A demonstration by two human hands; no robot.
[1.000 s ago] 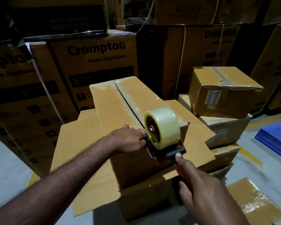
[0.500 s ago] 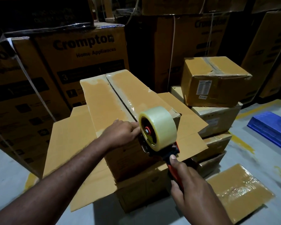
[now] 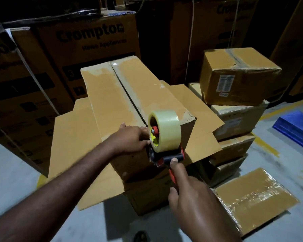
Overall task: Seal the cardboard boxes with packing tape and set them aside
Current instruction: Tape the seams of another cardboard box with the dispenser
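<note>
A long cardboard box [image 3: 110, 95] lies closed in front of me, its centre seam running away from me with old tape marks on the flaps. It rests on flat cardboard sheets [image 3: 72, 135] over a lower box. My right hand [image 3: 191, 198] grips the red handle of a tape dispenser [image 3: 164, 135] that carries a clear tape roll at the box's near end. My left hand [image 3: 131, 138] presses on the near edge of the box beside the roll, fingers at the tape end.
A stack of taped boxes [image 3: 234, 75] stands at the right. Large printed cartons [image 3: 87, 42] wall off the back and left. A flat wrapped carton [image 3: 255, 198] lies on the floor at lower right, with a blue pallet [image 3: 297, 126] beyond it.
Both hands and the dispenser stay at the box's near end. My view has shifted slightly, so the scene sits a bit lower and to the left.
</note>
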